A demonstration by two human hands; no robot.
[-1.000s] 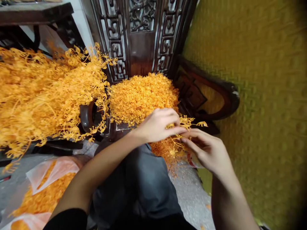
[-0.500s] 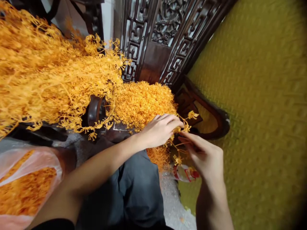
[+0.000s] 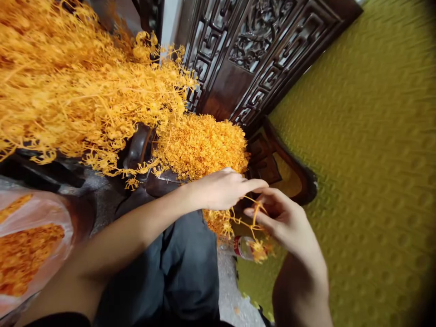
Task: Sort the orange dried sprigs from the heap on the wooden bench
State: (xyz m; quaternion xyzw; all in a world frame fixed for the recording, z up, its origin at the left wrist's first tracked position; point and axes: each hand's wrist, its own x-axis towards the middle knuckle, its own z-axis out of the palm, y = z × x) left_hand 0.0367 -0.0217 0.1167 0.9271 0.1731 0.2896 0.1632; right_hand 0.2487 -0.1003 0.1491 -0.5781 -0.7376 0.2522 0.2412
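My left hand (image 3: 226, 188) is closed around a thin orange stem, in front of a dense heap of small orange pieces (image 3: 204, 145). To its right my right hand (image 3: 281, 213) pinches orange strands (image 3: 256, 217) between thumb and fingers, its fingertips close to those of the left. From the strands a frilly tip (image 3: 260, 250) hangs below both hands. A large mass of tangled orange strands (image 3: 85, 95) fills the upper left.
Carved dark wood panel (image 3: 225, 91) behind the heap; a curved wooden piece (image 3: 306, 181) beside the textured green mat (image 3: 368, 181). A plastic-lined container (image 3: 64, 213) of orange pieces stands lower left. A clear bottle (image 3: 243, 247) lies below the hands.
The view has shifted slightly. My right hand's thumb and fingers have spread around the strands, and the frilly tip hangs lower. My left forefinger now reaches toward my right fingertips.
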